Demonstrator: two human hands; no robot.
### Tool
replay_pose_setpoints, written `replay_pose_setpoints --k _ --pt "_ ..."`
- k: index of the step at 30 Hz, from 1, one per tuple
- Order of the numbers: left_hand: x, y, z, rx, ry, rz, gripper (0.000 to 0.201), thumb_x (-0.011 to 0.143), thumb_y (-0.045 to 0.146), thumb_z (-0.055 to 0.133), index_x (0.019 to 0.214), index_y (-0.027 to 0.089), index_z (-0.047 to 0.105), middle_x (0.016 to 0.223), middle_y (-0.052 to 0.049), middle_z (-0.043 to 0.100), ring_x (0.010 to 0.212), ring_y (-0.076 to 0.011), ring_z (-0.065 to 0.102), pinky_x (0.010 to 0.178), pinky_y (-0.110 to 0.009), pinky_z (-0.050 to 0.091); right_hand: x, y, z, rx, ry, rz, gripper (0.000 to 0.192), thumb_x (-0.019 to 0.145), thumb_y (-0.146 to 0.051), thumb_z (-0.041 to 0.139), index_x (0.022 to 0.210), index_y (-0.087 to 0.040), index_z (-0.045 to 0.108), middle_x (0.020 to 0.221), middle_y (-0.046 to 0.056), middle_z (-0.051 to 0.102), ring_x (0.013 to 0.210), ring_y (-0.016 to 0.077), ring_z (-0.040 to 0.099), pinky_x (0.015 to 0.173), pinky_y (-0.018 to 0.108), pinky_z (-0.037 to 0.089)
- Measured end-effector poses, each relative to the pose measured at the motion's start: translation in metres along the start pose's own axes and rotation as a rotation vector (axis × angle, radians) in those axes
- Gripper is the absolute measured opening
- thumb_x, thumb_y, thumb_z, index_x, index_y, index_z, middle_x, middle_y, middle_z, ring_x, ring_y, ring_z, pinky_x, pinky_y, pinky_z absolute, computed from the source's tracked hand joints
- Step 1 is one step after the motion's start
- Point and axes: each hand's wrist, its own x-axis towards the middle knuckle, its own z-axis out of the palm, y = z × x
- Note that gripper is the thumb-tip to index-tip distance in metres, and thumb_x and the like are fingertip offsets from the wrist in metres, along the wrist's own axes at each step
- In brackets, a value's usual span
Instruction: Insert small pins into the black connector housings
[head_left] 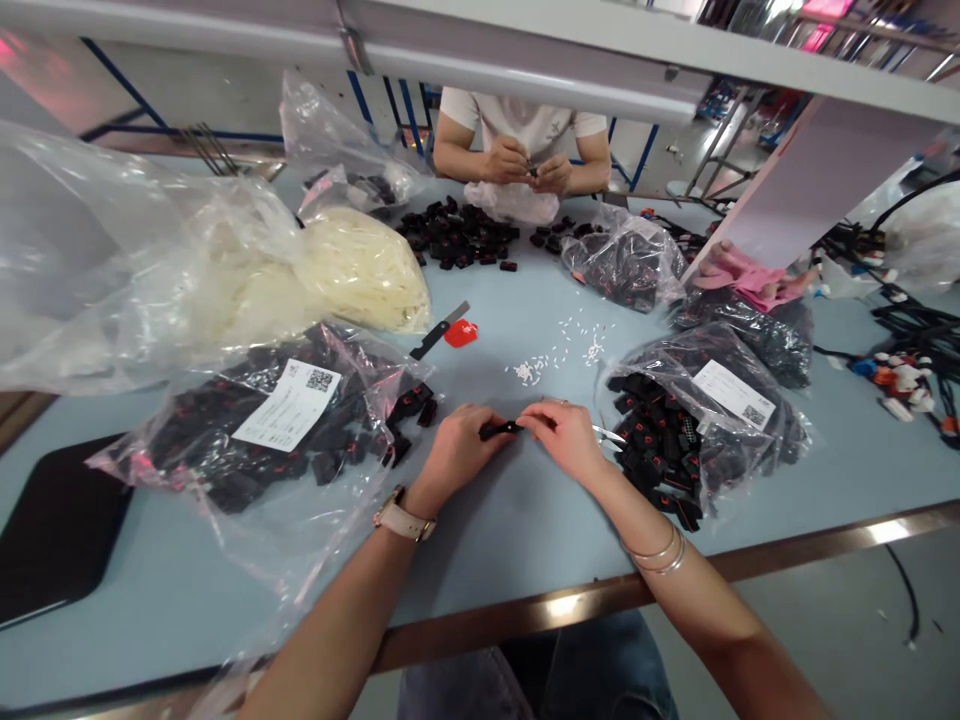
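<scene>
My left hand [466, 442], with a watch on the wrist, is closed around a small black plastic connector [501, 429]. Fingertips of my right hand [559, 430] pinch at the connector's right end; whatever lies between them is too small to make out. A pointed silver tool [607, 434] shows beside my right hand, partly hidden behind it. Small white pieces [529, 370] lie scattered on the table beyond both hands. To the right, black connectors with orange parts [651, 440] spill from a clear bag [750, 455].
Another labelled bag of black parts [225, 425] lies left, before a bag of pale yellow pieces [367, 270]. A black-handled blade [431, 338] rests by a red piece [461, 333]. Across the table [480, 560], a person [525, 130] handles a small part behind a black pile [457, 232].
</scene>
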Motion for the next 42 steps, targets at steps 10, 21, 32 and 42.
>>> replay_pose_setpoints --k 10,21,32,42 --pt "-0.002 -0.003 0.004 0.03 0.006 0.036 0.005 0.077 0.023 0.067 0.078 0.019 0.064 0.075 -0.003 0.067 0.075 -0.0197 0.06 0.067 -0.031 0.047 0.0 0.005 0.004 -0.095 -0.063 -0.12 0.022 0.088 -0.014 0.046 0.101 -0.018 0.064 0.097 0.006 0.065 0.088 0.0141 0.061 0.082 0.027 0.046" --pt "-0.002 0.001 0.004 0.099 0.065 0.092 0.003 0.077 0.019 0.065 0.076 0.019 0.062 0.076 -0.004 0.066 0.078 -0.0205 0.058 0.07 -0.031 0.047 -0.002 -0.003 0.001 -0.125 -0.114 -0.146 0.018 0.087 -0.012 0.048 0.091 -0.017 0.065 0.093 0.006 0.065 0.084 0.0135 0.06 0.077 0.026 0.046" --pt "-0.002 0.001 0.005 0.104 0.05 0.098 0.006 0.075 0.017 0.068 0.076 0.018 0.061 0.077 -0.003 0.066 0.076 -0.0207 0.058 0.07 -0.032 0.047 -0.004 -0.004 0.004 -0.15 -0.114 -0.097 0.028 0.082 -0.013 0.048 0.109 -0.02 0.05 0.083 0.0 0.066 0.078 0.0148 0.06 0.07 0.027 0.044" --pt "-0.003 0.001 0.007 0.134 0.08 0.131 0.009 0.074 0.011 0.067 0.075 0.018 0.061 0.074 -0.003 0.066 0.074 -0.0198 0.058 0.068 -0.031 0.046 -0.004 -0.008 0.007 -0.345 -0.103 -0.24 0.035 0.089 -0.016 0.037 0.122 -0.02 0.048 0.097 0.006 0.068 0.089 0.0192 0.062 0.072 0.03 0.045"
